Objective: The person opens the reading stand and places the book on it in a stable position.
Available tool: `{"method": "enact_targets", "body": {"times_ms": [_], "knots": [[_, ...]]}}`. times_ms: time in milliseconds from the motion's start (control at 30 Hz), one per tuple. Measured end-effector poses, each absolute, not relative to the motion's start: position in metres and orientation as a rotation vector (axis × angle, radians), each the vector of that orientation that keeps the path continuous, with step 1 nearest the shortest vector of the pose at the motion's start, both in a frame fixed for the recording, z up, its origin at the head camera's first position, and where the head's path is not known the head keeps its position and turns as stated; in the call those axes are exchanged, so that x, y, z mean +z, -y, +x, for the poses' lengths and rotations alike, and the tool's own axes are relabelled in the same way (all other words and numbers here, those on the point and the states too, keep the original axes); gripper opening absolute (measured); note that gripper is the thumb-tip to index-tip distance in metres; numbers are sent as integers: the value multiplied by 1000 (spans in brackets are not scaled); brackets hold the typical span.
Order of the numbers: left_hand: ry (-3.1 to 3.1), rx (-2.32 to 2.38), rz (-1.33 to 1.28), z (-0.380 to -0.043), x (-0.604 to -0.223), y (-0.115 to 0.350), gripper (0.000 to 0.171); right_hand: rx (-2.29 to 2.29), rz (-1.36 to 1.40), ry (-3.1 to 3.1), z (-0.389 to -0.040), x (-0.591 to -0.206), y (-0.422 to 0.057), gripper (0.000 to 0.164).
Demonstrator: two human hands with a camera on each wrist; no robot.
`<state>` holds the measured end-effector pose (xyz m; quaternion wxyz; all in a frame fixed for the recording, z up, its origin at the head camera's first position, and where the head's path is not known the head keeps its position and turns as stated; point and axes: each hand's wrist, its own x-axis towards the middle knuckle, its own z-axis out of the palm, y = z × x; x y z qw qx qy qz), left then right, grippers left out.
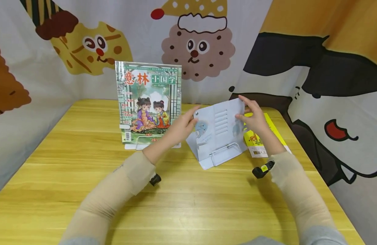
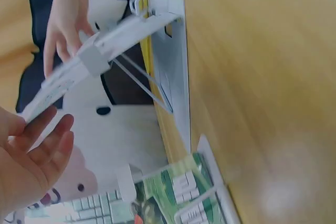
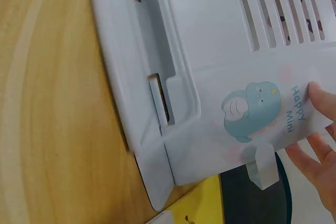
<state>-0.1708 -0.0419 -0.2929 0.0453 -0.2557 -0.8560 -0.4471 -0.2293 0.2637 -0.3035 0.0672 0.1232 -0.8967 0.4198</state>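
Observation:
A white book stand (image 1: 208, 144), with slots and a blue cartoon print, stands tilted back on the table. My left hand (image 1: 184, 123) pinches its upper left corner. At the upper right edge my right hand (image 1: 255, 119) holds the panel, thumb (image 3: 321, 100) on the front face and fingers behind. A folding wire page holder (image 1: 232, 146) is at the stand's lower lip. In the left wrist view, a wire strut (image 2: 139, 82) props the panel from behind. To the left, a magazine (image 1: 151, 105) rests upright on another white stand (image 1: 130, 146).
A yellow book (image 1: 271, 127) lies on the wooden table (image 1: 188, 204), right of the stand and partly behind my right hand. A curtain with cartoon prints (image 1: 145, 34) hangs behind the table and along its right side.

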Motion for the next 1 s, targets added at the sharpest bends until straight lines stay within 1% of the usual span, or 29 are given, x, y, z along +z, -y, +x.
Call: {"method": "enact_targets", "body": {"times_ms": [200, 400, 633, 1000], "knots": [[2626, -1335, -666, -193, -293, 43, 49, 1208, 251, 2668, -222, -308, -261, 73], [2640, -1300, -580, -206, -295, 35, 57, 1174, 182, 2627, -218, -308, -254, 73], [2624, -1255, -484, -222, -301, 24, 63, 1160, 139, 2587, -222, -309, -250, 75], [2614, -1241, -375, -237, -305, 16, 63, 1168, 123, 2606, -233, -310, -247, 73]]}}
